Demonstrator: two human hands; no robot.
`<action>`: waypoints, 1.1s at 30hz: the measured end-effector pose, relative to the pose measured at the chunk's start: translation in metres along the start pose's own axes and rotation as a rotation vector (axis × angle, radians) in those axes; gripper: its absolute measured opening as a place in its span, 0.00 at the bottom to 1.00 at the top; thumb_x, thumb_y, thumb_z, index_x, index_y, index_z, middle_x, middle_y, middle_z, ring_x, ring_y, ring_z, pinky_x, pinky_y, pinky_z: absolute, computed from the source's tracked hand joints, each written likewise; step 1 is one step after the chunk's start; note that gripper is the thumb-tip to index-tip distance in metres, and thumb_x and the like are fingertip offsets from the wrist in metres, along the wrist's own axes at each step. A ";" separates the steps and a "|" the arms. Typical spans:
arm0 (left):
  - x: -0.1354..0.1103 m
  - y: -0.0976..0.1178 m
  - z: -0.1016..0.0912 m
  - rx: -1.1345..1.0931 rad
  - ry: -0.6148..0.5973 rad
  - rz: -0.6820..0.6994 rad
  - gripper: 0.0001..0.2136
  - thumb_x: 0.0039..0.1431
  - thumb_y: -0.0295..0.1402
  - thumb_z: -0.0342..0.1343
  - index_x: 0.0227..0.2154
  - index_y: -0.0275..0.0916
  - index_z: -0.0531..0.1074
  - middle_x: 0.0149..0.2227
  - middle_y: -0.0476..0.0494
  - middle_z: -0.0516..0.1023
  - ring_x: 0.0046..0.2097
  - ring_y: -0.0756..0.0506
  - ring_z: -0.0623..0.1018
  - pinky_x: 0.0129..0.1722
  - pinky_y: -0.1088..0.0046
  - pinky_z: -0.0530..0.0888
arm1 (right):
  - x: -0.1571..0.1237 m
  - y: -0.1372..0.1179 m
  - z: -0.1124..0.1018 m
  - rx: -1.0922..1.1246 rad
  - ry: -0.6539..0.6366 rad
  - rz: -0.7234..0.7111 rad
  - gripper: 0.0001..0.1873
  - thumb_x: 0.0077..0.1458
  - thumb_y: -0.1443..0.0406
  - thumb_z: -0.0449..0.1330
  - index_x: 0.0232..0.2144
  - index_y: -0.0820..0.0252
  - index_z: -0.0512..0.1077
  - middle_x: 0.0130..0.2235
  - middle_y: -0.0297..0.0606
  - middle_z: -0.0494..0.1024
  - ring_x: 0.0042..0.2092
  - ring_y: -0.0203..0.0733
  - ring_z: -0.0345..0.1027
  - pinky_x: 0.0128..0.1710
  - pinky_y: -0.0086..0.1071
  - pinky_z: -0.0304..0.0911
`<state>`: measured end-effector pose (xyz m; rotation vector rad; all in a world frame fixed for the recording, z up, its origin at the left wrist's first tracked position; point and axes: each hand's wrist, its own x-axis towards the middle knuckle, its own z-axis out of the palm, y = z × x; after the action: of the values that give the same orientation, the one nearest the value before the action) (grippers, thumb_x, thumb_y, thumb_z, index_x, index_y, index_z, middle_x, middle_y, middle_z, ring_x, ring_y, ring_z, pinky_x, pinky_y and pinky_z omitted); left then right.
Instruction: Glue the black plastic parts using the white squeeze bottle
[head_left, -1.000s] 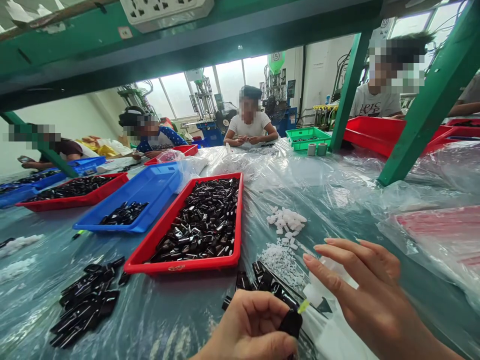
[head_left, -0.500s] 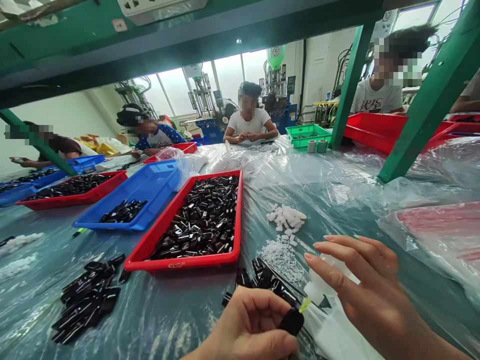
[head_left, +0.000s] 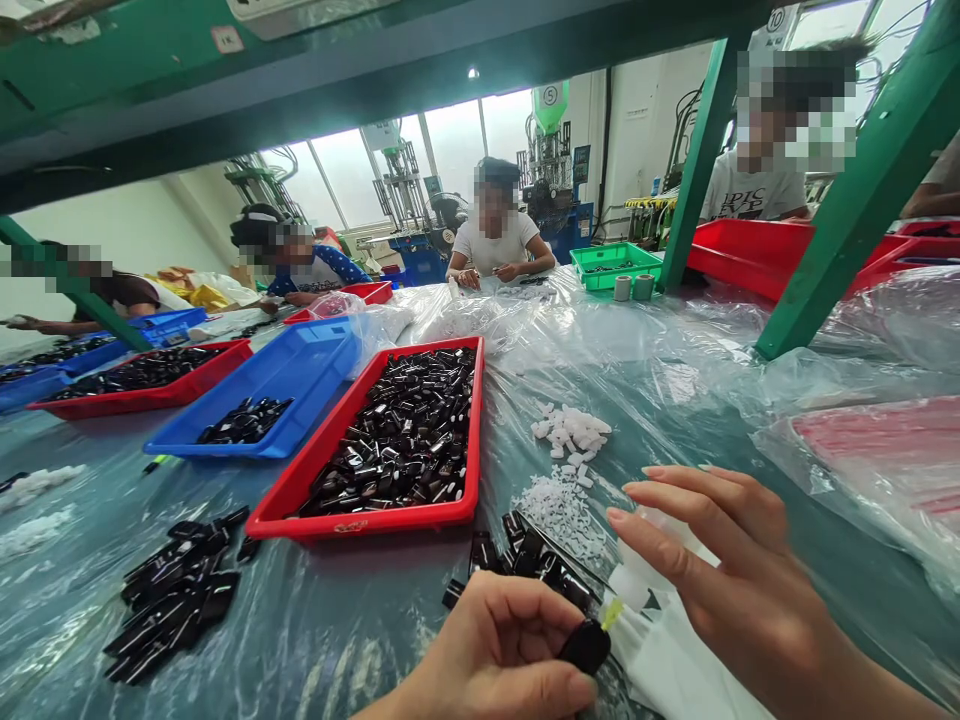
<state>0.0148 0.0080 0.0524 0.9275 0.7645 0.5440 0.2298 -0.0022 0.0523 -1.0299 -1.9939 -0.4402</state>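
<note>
Near tray (head_left: pixel 352 522) of parts sits mid-table (head_left: pixel 675 390); 2nd tray (head_left: pixel 300 375) just left & behind it, 3rd tray (head_left: pixel 150 398) further left. Loose parts pile (head_left: pixel 176 600) front-left of near tray, small bits (head_left: pixel 570 430) to its right. In front: left hand (head_left: pixel 495 660) w/ single part (head_left: pixel 585 645); bottle (head_left: pixel 630 585) under right hand (head_left: pixel 742 590), tip at that part.

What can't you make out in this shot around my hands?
All head view.
Bottle: body and grip hidden behind the right hand.
Black part: mostly covered by left hand fingers; shape unclear.
White bits: too small to tell their form.
Green tray: contents too far and small.
</note>
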 end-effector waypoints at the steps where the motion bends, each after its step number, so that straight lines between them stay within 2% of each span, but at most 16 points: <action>1: 0.000 0.000 0.000 0.002 -0.016 0.001 0.16 0.37 0.35 0.70 0.29 0.32 0.76 0.21 0.47 0.77 0.19 0.56 0.72 0.19 0.85 0.67 | 0.000 -0.001 0.000 0.004 0.004 0.013 0.18 0.60 0.76 0.46 0.42 0.57 0.72 0.43 0.42 0.74 0.51 0.47 0.62 0.50 0.48 0.52; 14: -0.001 0.005 0.001 0.031 0.021 -0.026 0.16 0.36 0.36 0.70 0.29 0.32 0.77 0.19 0.48 0.76 0.18 0.56 0.71 0.18 0.86 0.66 | 0.006 -0.006 -0.003 0.056 0.036 0.021 0.21 0.57 0.80 0.45 0.39 0.59 0.73 0.41 0.42 0.75 0.49 0.45 0.64 0.50 0.47 0.51; 17: -0.001 0.006 0.000 0.019 0.000 -0.027 0.17 0.37 0.38 0.70 0.31 0.33 0.78 0.23 0.45 0.79 0.19 0.56 0.73 0.19 0.85 0.68 | 0.007 -0.005 -0.002 0.028 0.033 0.024 0.21 0.57 0.80 0.45 0.40 0.58 0.73 0.41 0.41 0.75 0.49 0.45 0.65 0.50 0.46 0.52; 22: -0.002 0.008 -0.003 0.064 -0.023 -0.031 0.17 0.45 0.42 0.65 0.34 0.34 0.79 0.29 0.40 0.81 0.23 0.55 0.76 0.21 0.86 0.70 | 0.004 -0.001 0.000 -0.016 0.029 0.031 0.18 0.59 0.77 0.47 0.41 0.58 0.72 0.42 0.42 0.74 0.50 0.47 0.64 0.49 0.47 0.53; 24: -0.001 0.006 -0.004 0.023 -0.040 -0.002 0.15 0.45 0.40 0.66 0.35 0.35 0.79 0.29 0.40 0.81 0.24 0.54 0.77 0.21 0.86 0.70 | 0.001 0.002 0.000 -0.034 0.010 0.008 0.18 0.59 0.76 0.48 0.43 0.57 0.72 0.43 0.42 0.74 0.51 0.48 0.63 0.49 0.47 0.53; 28: 0.003 -0.001 -0.005 -0.157 -0.091 0.085 0.17 0.37 0.29 0.71 0.35 0.39 0.79 0.28 0.43 0.82 0.24 0.53 0.77 0.22 0.85 0.71 | -0.004 0.006 -0.001 -0.069 -0.013 -0.001 0.18 0.58 0.75 0.50 0.46 0.55 0.71 0.44 0.41 0.73 0.51 0.49 0.63 0.50 0.47 0.53; 33: 0.002 -0.002 -0.001 -0.149 -0.032 0.127 0.18 0.34 0.21 0.70 0.33 0.38 0.79 0.30 0.44 0.81 0.29 0.52 0.77 0.26 0.83 0.71 | -0.001 0.003 -0.001 -0.076 0.006 0.011 0.18 0.57 0.75 0.51 0.45 0.55 0.71 0.43 0.40 0.75 0.49 0.47 0.65 0.49 0.46 0.53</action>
<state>0.0157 0.0092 0.0500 0.8479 0.6308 0.6865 0.2326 -0.0016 0.0515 -1.0840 -1.9787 -0.5159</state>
